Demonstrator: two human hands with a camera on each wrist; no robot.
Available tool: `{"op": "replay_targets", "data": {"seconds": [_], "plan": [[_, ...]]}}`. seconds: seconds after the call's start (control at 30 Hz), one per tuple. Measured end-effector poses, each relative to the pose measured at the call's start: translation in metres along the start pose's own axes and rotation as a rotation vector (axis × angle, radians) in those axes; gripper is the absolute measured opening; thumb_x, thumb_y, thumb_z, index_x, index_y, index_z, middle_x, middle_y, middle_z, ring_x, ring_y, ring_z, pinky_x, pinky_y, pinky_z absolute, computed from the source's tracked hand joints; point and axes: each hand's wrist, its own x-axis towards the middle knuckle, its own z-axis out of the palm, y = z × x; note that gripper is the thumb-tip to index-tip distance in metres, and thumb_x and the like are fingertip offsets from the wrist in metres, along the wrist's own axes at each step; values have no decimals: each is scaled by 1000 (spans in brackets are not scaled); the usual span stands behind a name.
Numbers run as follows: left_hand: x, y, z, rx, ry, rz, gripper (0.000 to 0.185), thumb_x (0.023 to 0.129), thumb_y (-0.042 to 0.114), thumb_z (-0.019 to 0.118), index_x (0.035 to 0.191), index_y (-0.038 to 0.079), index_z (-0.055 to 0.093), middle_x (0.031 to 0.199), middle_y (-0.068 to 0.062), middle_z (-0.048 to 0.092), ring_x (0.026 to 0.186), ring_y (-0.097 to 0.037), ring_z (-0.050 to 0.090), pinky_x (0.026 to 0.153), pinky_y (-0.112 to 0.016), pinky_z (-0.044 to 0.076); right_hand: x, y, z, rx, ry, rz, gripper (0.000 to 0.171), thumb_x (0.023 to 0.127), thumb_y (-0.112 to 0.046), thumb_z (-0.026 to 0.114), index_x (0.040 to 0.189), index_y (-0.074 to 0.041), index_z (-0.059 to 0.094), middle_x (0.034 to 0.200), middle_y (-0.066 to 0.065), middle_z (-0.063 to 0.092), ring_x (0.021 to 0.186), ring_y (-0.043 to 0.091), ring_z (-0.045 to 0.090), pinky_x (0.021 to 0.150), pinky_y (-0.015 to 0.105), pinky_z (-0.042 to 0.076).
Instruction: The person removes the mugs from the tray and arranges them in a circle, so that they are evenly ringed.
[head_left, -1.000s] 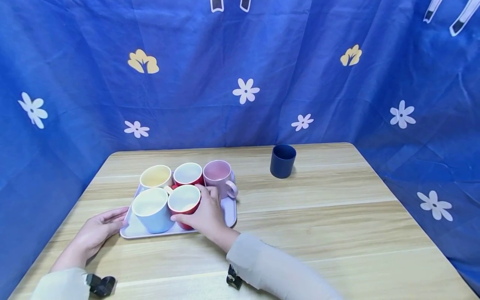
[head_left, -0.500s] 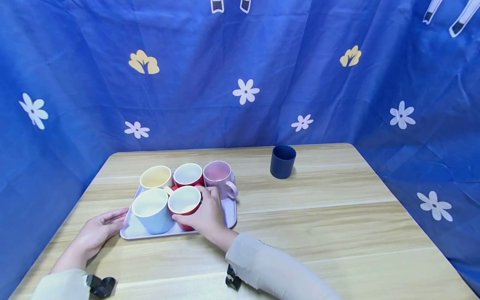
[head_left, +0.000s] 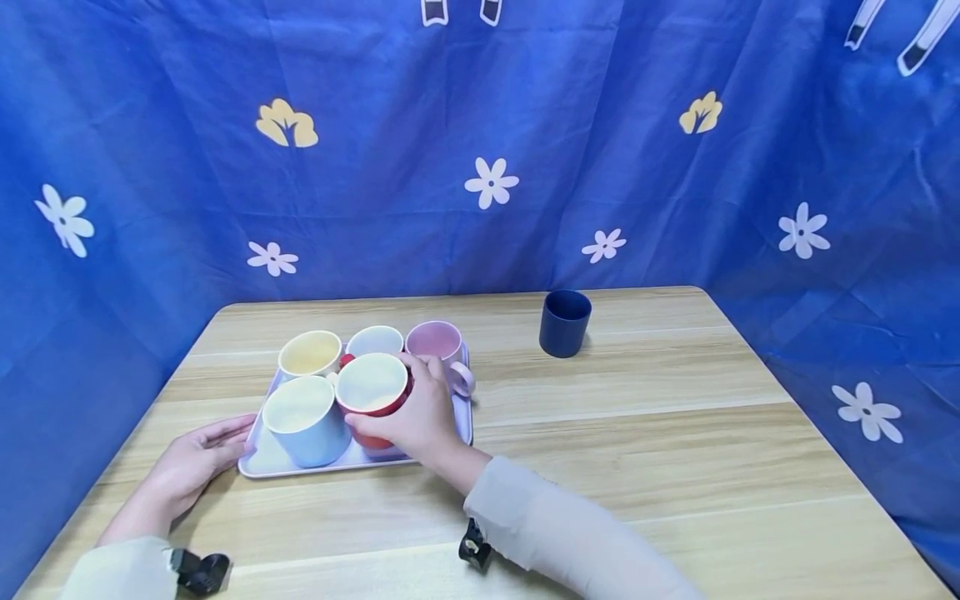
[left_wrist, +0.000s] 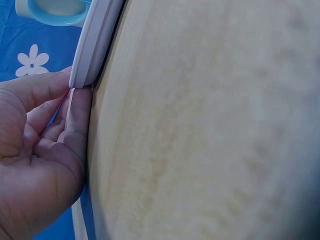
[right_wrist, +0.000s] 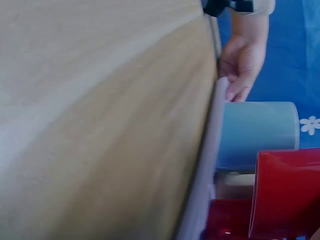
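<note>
My right hand (head_left: 407,406) grips a red mug (head_left: 371,386) with a cream inside and holds it a little above the lilac tray (head_left: 258,463). The right wrist view shows the red mug (right_wrist: 287,190) raised next to the light blue mug (right_wrist: 257,132). On the tray stand the light blue mug (head_left: 300,421), a yellow mug (head_left: 310,354), a second red mug (head_left: 375,339) partly hidden behind the lifted one, and a pink mug (head_left: 435,342). My left hand (head_left: 197,460) lies on the table with straight fingers touching the tray's front left corner; its fingertips (left_wrist: 75,107) meet the tray rim (left_wrist: 95,45).
A navy cup (head_left: 565,322) without a handle stands alone at the back right of the wooden table (head_left: 675,433). Blue flowered cloth (head_left: 487,125) closes off the back and both sides. The table's edges lie close on the left and right.
My right hand has lifted the front red mug up off the tray, and it now covers part of the rear red mug. The left hand has stayed at the tray's corner.
</note>
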Motion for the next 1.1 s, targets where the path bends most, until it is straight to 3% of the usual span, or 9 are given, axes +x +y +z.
{"op": "replay_targets", "data": {"seconds": [0.23, 0.5, 0.67, 0.93, 1.1], "plan": [[1, -3, -1, 8, 3, 4, 63, 94, 8, 61, 138, -21, 26, 104, 16, 61, 92, 8, 57, 78, -14, 51, 7, -18, -20, 76, -7, -30, 84, 54, -36, 94, 126, -16, 55, 118, -6, 47, 107, 10, 46, 86, 25, 48], [3, -7, -3, -18, -2, 10, 67, 91, 9, 66, 137, -20, 28, 102, 20, 62, 94, 7, 57, 78, -14, 51, 13, -28, -41, 114, 50, -128, 82, 51, -31, 95, 123, -17, 58, 118, -5, 48, 108, 9, 45, 86, 29, 46], [2, -7, -4, -5, -5, 12, 70, 90, 14, 68, 137, -20, 29, 102, 21, 61, 96, 6, 57, 79, -14, 51, 14, -23, -54, 146, 61, -134, 82, 52, -25, 94, 124, -13, 57, 114, -3, 48, 104, 10, 50, 85, 24, 50], [1, -7, -4, -4, -1, 7, 70, 89, 12, 68, 137, -21, 29, 102, 20, 61, 94, 8, 57, 79, -14, 51, 16, -7, -77, 123, 105, -154, 80, 55, -27, 93, 123, -10, 57, 113, 0, 48, 104, 14, 51, 83, 25, 53], [0, -7, -5, -39, -3, 8, 59, 89, 9, 68, 136, -13, 40, 101, 21, 62, 93, 8, 57, 78, -14, 51, 18, 4, -92, 90, 142, -151, 80, 55, -27, 93, 123, -9, 57, 113, 3, 49, 104, 16, 51, 83, 27, 54]]}}
